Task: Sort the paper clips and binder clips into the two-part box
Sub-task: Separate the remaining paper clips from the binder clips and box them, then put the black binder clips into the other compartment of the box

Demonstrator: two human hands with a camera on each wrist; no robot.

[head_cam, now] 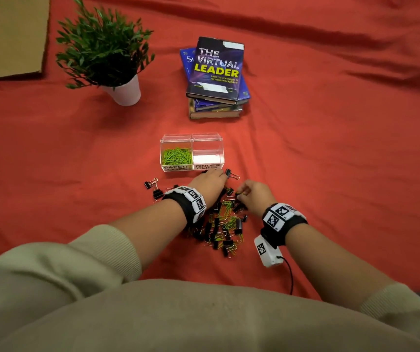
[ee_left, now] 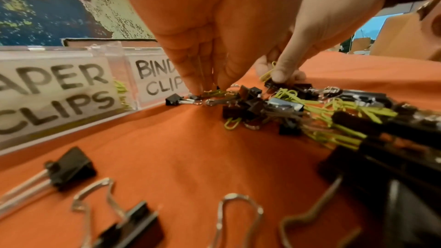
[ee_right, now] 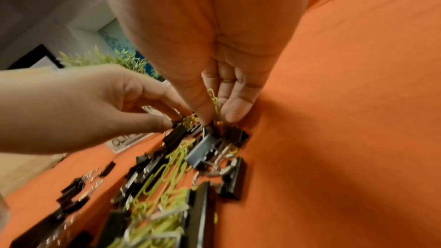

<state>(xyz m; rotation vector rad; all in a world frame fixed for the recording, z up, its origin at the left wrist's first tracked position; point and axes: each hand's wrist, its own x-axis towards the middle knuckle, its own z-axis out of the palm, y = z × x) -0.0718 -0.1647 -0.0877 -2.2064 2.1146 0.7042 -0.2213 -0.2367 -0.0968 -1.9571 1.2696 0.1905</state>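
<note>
The clear two-part box (head_cam: 192, 168) stands on the red cloth. Its left half, labelled PAPER CLIPS, holds green paper clips (head_cam: 177, 156); the right half, labelled BINDER CLIPS, shows none. In front of it lies a mixed pile (head_cam: 225, 224) of black binder clips and green paper clips. My left hand (head_cam: 223, 177) reaches down at the pile's far end, and its fingertips (ee_left: 198, 90) pinch a green paper clip (ee_left: 214, 92). Just to the right, my right hand (head_cam: 240, 195) holds green paper clips (ee_right: 214, 105) between thumb and fingers above the pile.
Loose binder clips (head_cam: 153, 189) lie left of the pile, and one (head_cam: 229, 173) sits by the box's right corner. A stack of books (head_cam: 216, 72) and a potted plant (head_cam: 107, 52) stand behind the box. Cardboard (head_cam: 8, 34) lies at the far left.
</note>
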